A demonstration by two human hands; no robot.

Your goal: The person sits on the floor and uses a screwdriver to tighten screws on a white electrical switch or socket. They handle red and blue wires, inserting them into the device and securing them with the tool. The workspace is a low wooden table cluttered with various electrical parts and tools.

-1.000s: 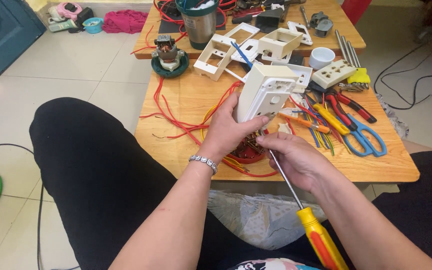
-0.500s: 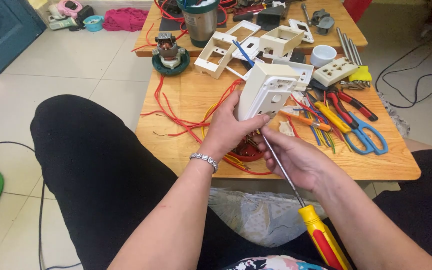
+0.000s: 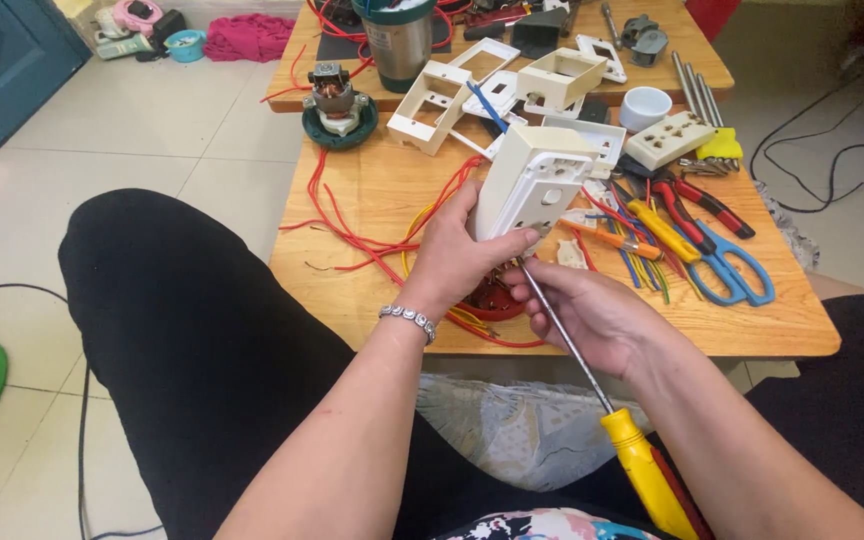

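My left hand (image 3: 457, 255) grips a cream plastic switch box (image 3: 535, 185) from its lower left side and holds it tilted above the low wooden table (image 3: 392, 190). My right hand (image 3: 587, 310) pinches the metal shaft of a long screwdriver near its tip, which touches the box's lower edge. The screwdriver's yellow and red handle (image 3: 647, 470) points back toward my lap. A silver bracelet (image 3: 409, 318) sits on my left wrist. Red and yellow wires (image 3: 352, 235) lie on the table under my hands.
To the right lie blue-handled scissors (image 3: 737, 272), red-handled pliers (image 3: 702, 205), a white socket plate (image 3: 669, 138) and a white cup (image 3: 645, 106). Cream box frames (image 3: 442, 105), a steel tumbler (image 3: 399, 45) and a small motor (image 3: 337, 100) stand farther back. My black-trousered knee (image 3: 182, 330) is at left.
My right hand slid up the screwdriver shaft and brought the tip against the switch box's lower edge. My left hand keeps its hold on the box.
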